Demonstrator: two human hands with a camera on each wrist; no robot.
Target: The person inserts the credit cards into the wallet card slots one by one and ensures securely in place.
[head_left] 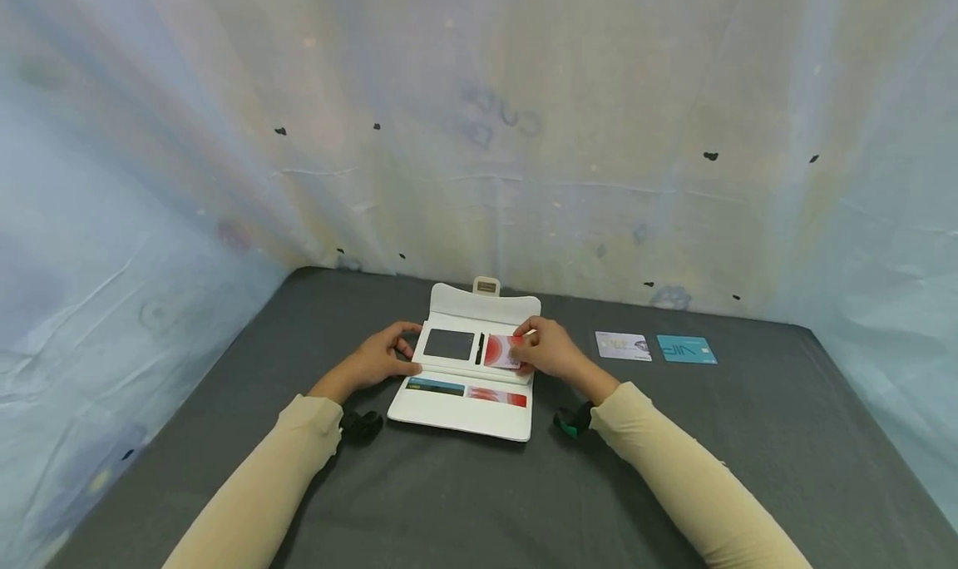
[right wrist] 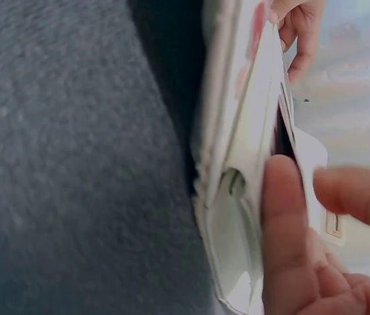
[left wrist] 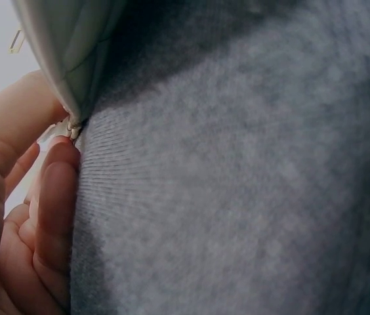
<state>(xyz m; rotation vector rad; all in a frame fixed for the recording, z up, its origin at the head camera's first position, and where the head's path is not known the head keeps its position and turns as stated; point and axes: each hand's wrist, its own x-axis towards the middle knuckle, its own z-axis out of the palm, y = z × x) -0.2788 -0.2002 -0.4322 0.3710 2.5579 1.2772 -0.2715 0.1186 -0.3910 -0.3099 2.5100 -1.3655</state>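
A white wallet lies unfolded on the dark cloth, its clasp flap turned away at the top. My left hand grips its left edge; in the left wrist view the thumb and fingers come together at that edge. At the wallet's upper right section, my right hand holds a red-and-white card, its fingertips on the card's right end. Beside that card is a dark window pocket. In the lower section sit a blue-and-dark card and another red-and-white card.
Right of the wallet, a pale card and a teal card lie side by side on the grey cloth-covered table. A pale patterned curtain hangs behind the table and along its sides.
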